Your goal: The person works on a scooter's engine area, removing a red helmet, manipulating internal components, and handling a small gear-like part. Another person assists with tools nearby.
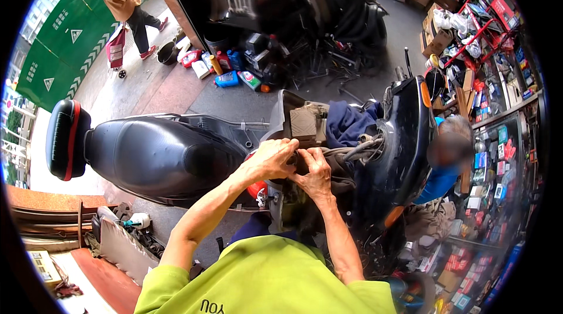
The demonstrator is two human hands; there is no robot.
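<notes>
The left hand [275,159] and the right hand [315,176] are held close together over the front half of a black scooter [143,144], between its seat and its front end. The fingers of both are bent in toward a small dark thing [301,165]. It is mostly hidden, so it cannot be told whether it is pinched by either grip or only touched.

The dark thing looks small and light, and it can likely be held by its edges with the fingertips. How stiff or slippery it is cannot be seen. The brown cloth [341,167] just to the right looks soft and floppy, and is best taken by a fold. The blue cloth [352,123] farther up looks soft too. A tan boxy thing [308,124] is seen beside it and seems firmer, so it is best held by its sides. The scooter itself must be heavy.
</notes>
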